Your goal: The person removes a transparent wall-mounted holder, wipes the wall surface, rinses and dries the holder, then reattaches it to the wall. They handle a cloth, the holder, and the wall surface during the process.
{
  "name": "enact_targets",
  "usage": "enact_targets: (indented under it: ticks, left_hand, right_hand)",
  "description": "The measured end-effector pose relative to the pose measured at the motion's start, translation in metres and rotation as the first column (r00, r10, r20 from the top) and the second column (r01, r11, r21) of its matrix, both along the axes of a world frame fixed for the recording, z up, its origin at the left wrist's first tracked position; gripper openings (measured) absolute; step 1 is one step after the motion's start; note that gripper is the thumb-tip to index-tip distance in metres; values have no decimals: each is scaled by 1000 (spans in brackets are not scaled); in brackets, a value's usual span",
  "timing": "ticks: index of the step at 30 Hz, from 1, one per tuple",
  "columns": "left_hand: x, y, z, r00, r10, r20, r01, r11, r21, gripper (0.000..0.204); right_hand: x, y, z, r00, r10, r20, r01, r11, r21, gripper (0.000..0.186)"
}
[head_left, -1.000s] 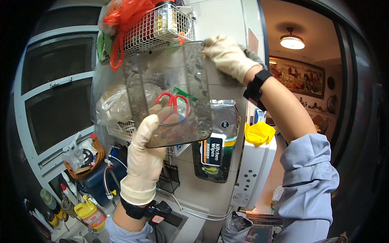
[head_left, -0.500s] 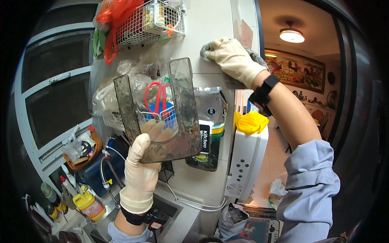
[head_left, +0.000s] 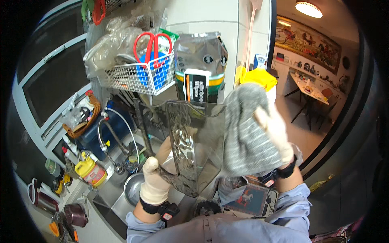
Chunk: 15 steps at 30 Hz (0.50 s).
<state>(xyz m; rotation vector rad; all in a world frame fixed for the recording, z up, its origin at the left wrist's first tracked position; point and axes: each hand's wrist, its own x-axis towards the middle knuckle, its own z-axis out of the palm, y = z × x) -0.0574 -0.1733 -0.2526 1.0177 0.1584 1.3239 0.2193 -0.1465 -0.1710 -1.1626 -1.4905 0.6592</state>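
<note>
My left hand [head_left: 156,182], in a cream glove, grips a smoky see-through plastic holder [head_left: 184,141] by its lower left part. The thumb shows on the near side and the fingers show dimly behind the plastic. The holder is upright, turned partly edge-on, and looks wet or streaked. Just right of it, my right hand [head_left: 278,133], gloved too, has its fingers closed on a grey cloth [head_left: 247,133] that hangs down broad and loose. Whether the cloth touches the holder's right edge, I cannot tell.
Behind hang a white wire basket [head_left: 133,79] with red-handled scissors [head_left: 152,46] and a wipes pack [head_left: 200,67]. To the left are a faucet [head_left: 107,131], a yellow jug [head_left: 90,172] and a sink with a metal bowl [head_left: 133,188]. A doorway opens at right.
My right hand has come down from the wall with the grey cloth, now beside the holder. My left hand has lowered and turned the holder. The view has tilted down.
</note>
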Motion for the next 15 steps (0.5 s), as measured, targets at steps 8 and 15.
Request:
enact_targets:
  ticks: [8,15]
  left_hand:
    - [-1,-12,-25,997,-74,-14,72,991,-114,102]
    - [-49,-25,-43,942,333,-32,-333,923,-195,116]
  right_hand:
    - [-47,10,-49,510,677,-531,-751,651,110,53]
    - [-43,31,-55,666,700,-258,-744,649,-162,43]
